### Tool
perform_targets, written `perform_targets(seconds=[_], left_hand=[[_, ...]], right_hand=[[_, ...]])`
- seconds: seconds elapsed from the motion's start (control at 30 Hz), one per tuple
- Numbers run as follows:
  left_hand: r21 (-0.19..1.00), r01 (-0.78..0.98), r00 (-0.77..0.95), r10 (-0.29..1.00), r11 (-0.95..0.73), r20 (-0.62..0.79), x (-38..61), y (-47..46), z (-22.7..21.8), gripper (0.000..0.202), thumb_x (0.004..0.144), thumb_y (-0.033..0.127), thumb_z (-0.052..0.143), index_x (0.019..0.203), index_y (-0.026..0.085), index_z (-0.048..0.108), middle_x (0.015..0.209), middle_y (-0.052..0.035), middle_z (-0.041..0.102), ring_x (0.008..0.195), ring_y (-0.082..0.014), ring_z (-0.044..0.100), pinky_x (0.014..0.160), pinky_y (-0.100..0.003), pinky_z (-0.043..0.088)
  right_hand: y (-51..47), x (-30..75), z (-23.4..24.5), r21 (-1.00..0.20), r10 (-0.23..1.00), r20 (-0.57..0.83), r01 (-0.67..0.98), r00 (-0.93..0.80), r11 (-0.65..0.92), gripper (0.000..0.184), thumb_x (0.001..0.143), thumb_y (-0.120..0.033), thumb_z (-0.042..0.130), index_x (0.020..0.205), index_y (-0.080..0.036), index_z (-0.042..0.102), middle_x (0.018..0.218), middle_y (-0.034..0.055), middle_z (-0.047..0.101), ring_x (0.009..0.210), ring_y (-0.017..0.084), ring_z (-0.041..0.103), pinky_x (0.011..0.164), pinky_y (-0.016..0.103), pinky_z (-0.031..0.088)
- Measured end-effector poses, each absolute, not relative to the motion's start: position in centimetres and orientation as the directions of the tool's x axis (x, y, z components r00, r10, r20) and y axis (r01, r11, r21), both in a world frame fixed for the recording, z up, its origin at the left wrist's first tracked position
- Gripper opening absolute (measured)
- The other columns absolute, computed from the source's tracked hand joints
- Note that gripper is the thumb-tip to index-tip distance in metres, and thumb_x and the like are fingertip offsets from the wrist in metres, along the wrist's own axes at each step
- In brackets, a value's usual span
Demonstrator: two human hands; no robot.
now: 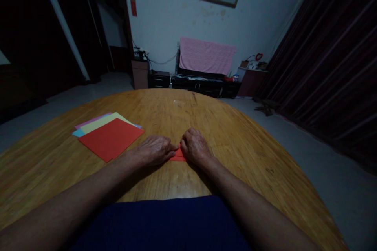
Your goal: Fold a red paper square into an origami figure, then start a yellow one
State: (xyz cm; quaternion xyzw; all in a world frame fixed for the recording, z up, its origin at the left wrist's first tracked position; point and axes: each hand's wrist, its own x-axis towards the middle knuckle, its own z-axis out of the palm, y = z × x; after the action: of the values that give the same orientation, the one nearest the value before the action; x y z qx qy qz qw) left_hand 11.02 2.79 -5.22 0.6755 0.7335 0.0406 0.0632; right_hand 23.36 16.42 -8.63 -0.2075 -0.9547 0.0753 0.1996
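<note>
A small folded piece of red paper (178,154) lies on the round wooden table (241,149) right in front of me. My left hand (153,150) rests on its left side with fingers curled and fingertips pressed on the paper. My right hand (195,146) covers its right side, fingers bent down onto it. Most of the paper is hidden under both hands; only a small red part shows between them.
A stack of coloured paper sheets (109,135), red on top with yellow, pink and blue beneath, lies on the table to the left. Beyond the table are a low dark cabinet with a pink cloth (206,55), a framed picture and dark curtains at right.
</note>
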Motion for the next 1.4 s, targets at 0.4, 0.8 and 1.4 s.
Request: perform_targets(seconds=[0.4,0.8,1.4], left_hand=[[0.172,0.984,-0.033,0.999,0.038,-0.037,10.6,0.4,-5.7,0.028,0.093,0.037,0.041,0.091,0.024,0.065,0.07,-0.0028,0.054,0.061,-0.0152,0.046,0.058,-0.028,0.03],[0.171,0.978,-0.106,0.991,0.118,-0.076,10.6,-1.5,-3.2,0.029,0.087,0.03,0.047,0.066,0.018,0.061,0.069,-0.0041,0.056,0.058,-0.0128,0.045,0.054,-0.027,0.03],[0.192,0.977,0.073,0.991,-0.094,0.114,12.5,3.6,-6.2,0.032,0.093,0.024,0.039,0.08,0.016,0.067,0.089,-0.0075,0.061,0.071,-0.0144,0.054,0.066,-0.028,0.042]], right_hand=[[16.2,23.4,-8.4,-0.21,0.426,0.336,0.374,-0.84,0.903,0.014,0.089,-0.02,0.051,0.084,-0.016,0.063,0.095,0.0098,0.059,0.087,0.019,0.05,0.077,0.031,0.038],[16.1,23.4,-8.3,-0.242,0.437,0.351,0.371,-0.828,0.897,0.013,0.088,-0.019,0.051,0.081,-0.017,0.061,0.094,0.0105,0.06,0.086,0.021,0.05,0.075,0.032,0.038],[19.8,26.5,-5.8,-0.792,0.453,-0.058,0.317,-0.89,0.523,0.009,0.077,-0.025,0.064,0.078,-0.017,0.06,0.067,-0.0004,0.058,0.057,0.01,0.049,0.05,0.023,0.034]])
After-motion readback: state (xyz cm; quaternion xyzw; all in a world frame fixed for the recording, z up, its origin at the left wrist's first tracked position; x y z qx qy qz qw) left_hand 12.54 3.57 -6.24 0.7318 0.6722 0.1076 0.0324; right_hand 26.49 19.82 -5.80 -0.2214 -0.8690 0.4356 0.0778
